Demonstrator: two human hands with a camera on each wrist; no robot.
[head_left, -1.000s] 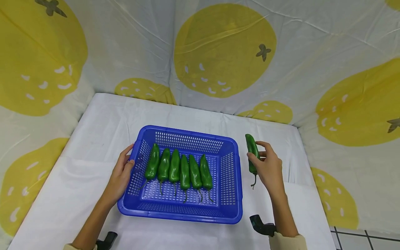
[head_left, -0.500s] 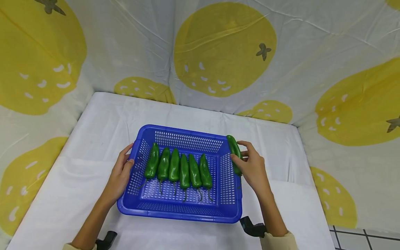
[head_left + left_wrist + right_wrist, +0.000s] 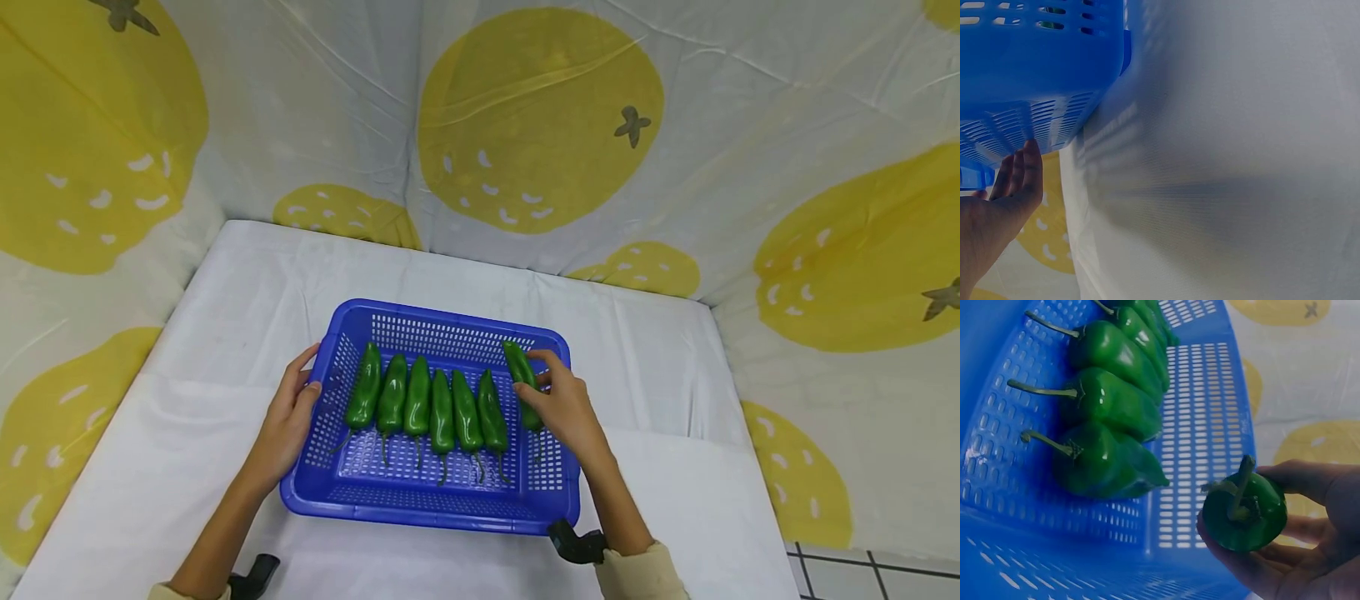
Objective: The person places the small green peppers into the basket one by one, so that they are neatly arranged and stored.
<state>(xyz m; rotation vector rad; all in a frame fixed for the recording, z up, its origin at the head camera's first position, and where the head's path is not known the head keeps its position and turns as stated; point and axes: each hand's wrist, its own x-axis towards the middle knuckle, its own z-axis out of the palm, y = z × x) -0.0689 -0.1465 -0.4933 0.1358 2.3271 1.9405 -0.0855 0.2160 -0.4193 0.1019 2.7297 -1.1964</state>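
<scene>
A blue plastic basket (image 3: 420, 521) with slotted walls holds a row of several glossy green peppers (image 3: 417, 400), their stems pointing toward the person. My left hand (image 3: 288, 412) grips the basket's left rim, thumb over the edge; the left wrist view has its fingers (image 3: 1033, 165) against the slotted outer wall. Between thumb and fingers, my right hand (image 3: 566, 408) holds another green pepper (image 3: 517, 362) over the basket's right part, just right of the row. Seen stem-end on in the right wrist view, this pepper (image 3: 1244, 515) stands apart from the row.
White cloth (image 3: 660, 483) covers the table under the basket. Behind and at the sides hangs a pale curtain (image 3: 712, 167) with big yellow fruit prints. Black wrist mounts (image 3: 577, 543) sit on both forearms, the right one overlapping the basket's front right corner.
My right hand has carried its pepper leftward, from outside the basket across the right rim to over the inside. The left hand and basket have stayed in place.
</scene>
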